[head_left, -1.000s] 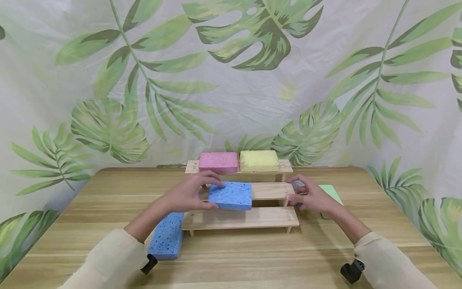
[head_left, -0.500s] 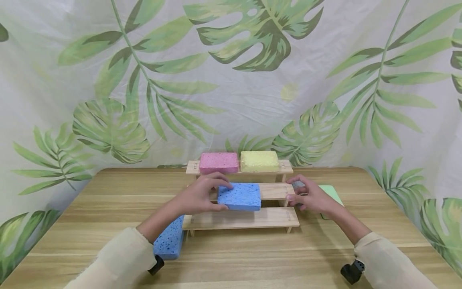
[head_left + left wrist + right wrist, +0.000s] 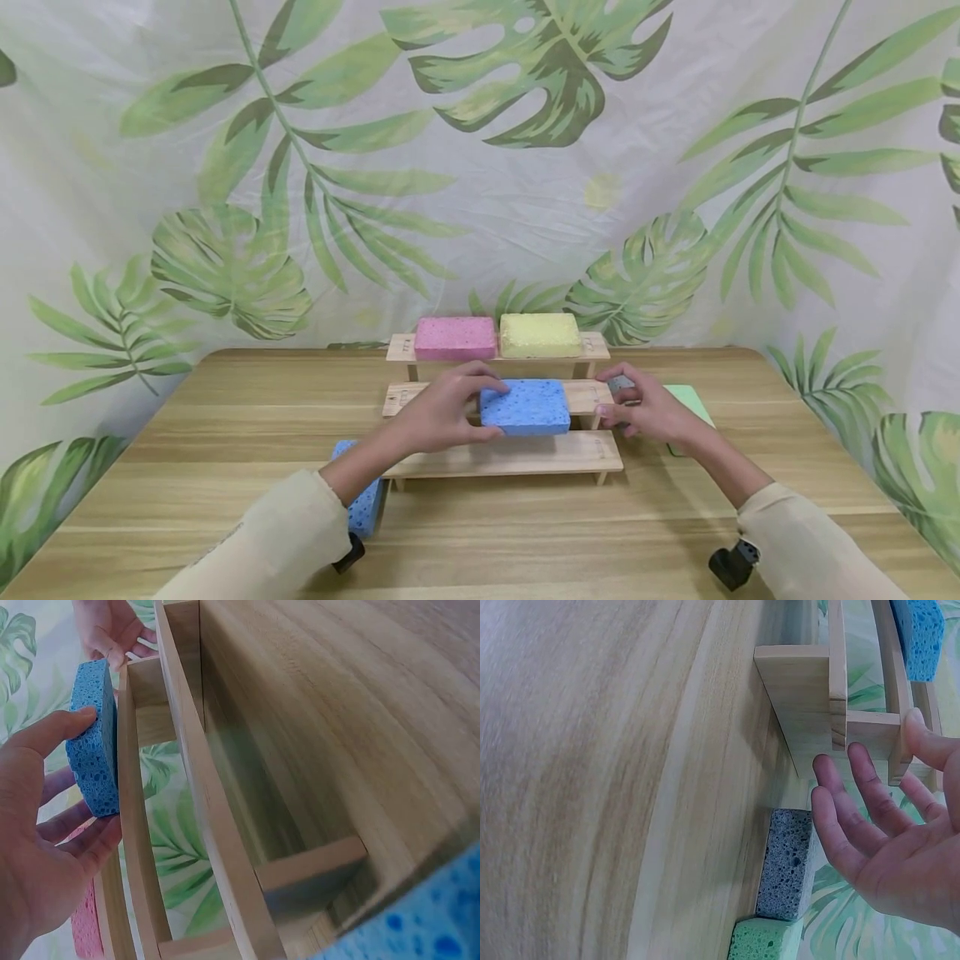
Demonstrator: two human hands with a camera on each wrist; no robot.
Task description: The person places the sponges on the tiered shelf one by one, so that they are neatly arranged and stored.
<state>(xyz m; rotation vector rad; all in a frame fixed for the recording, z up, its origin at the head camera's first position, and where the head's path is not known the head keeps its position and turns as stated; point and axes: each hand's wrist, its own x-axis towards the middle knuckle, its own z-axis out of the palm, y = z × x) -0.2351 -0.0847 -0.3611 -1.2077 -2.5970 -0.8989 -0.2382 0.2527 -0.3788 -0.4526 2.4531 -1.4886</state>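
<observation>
My left hand [image 3: 444, 410] holds a blue sponge [image 3: 525, 407] by its left end, thumb in front and fingers behind. The sponge lies along the middle step of a three-step wooden display stand [image 3: 517, 454]; in the left wrist view the sponge [image 3: 96, 742] is close against that board, and whether it bears on it I cannot tell. At the right end of the same step, my right hand [image 3: 648, 408] grips the board's end between thumb and index finger. Its other fingers hang loosely below the board in the right wrist view.
Pink [image 3: 455, 339] and yellow [image 3: 540, 336] sponges sit on the back step. Another blue sponge [image 3: 363, 504] lies left of the stand, partly behind my left forearm. To the right lie a grey sponge [image 3: 786, 862] and a green sponge [image 3: 765, 941]. A leaf-print cloth [image 3: 510, 208] hangs behind the table.
My left hand has moved the blue sponge rightward along the middle step, closer to my right hand. The right hand has stayed at the board's end.
</observation>
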